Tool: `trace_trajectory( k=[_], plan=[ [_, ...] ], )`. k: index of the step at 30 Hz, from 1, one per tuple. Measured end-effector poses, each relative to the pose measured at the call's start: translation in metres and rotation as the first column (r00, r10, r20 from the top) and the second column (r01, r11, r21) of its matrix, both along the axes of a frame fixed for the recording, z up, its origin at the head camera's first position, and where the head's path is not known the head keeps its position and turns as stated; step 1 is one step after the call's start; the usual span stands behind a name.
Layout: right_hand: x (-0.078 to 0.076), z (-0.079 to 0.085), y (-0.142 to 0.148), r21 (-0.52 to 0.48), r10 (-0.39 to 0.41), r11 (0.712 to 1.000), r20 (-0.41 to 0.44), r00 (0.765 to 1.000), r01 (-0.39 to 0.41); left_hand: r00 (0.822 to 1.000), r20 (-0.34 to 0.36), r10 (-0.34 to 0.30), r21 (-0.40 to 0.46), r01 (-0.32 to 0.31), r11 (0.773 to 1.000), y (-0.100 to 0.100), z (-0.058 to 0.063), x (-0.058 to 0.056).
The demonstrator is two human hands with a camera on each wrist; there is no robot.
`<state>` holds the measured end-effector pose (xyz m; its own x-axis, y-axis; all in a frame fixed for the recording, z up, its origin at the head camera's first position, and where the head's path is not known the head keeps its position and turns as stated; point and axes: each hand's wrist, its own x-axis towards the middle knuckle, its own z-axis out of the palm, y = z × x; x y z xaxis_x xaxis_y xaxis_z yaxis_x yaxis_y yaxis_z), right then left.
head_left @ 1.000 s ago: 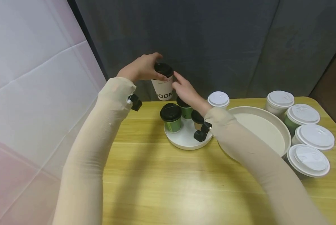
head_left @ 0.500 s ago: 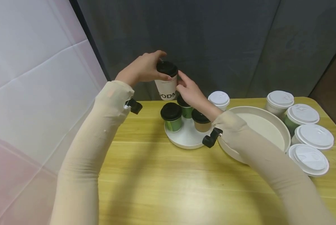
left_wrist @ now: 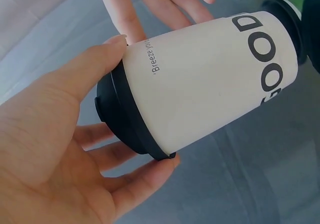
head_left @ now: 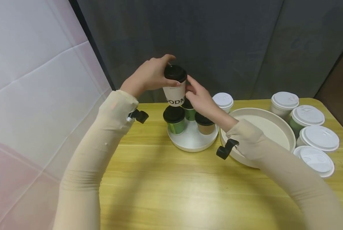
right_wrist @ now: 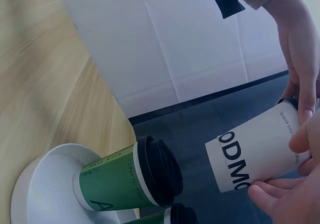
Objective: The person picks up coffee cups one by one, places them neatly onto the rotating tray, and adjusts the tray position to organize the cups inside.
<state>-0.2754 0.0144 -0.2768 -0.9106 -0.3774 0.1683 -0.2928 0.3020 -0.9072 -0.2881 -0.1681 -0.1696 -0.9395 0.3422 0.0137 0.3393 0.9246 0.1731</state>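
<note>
A white paper coffee cup (head_left: 175, 95) with a black lid and dark lettering is held up just above the small white tray (head_left: 188, 145). My left hand (head_left: 149, 75) grips it by the lid, thumb on the near side and fingers round the far side, as the left wrist view shows. My right hand (head_left: 201, 97) holds the cup's right side, with the thumb and fingers against the wall in the right wrist view. Beneath it on the tray stand a green cup (head_left: 175, 121), a second green cup (head_left: 190, 114) partly hidden behind, and a brown cup (head_left: 205, 127), all black-lidded.
A larger cream round tray (head_left: 263, 111) lies to the right, partly under my right forearm. Several white-lidded cups (head_left: 319, 137) line its right side, and another white-lidded cup (head_left: 223, 100) stands behind. A dark curtain (head_left: 217, 41) hangs behind the wooden table (head_left: 174, 185).
Both hands have carried the white cup to the right, and it has dropped slightly over the last half second. The right forearm has swung rightward, uncovering the brown cup.
</note>
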Motion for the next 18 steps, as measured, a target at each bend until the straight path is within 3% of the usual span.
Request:
trace_trajectory(
  k=[11, 18],
  plan=[
    [0.019, -0.005, 0.011, -0.01, 0.009, 1.0, 0.012, 1.0, -0.009, 0.999, -0.035, -0.033, -0.016, 0.033, 0.999, 0.011, -0.006, 0.017],
    [0.025, -0.012, 0.014, -0.012, 0.013, 1.0, 0.02, 1.0, -0.013, 0.998, -0.041, -0.05, -0.013, 0.05, 0.999, 0.014, -0.013, 0.022]
  ],
)
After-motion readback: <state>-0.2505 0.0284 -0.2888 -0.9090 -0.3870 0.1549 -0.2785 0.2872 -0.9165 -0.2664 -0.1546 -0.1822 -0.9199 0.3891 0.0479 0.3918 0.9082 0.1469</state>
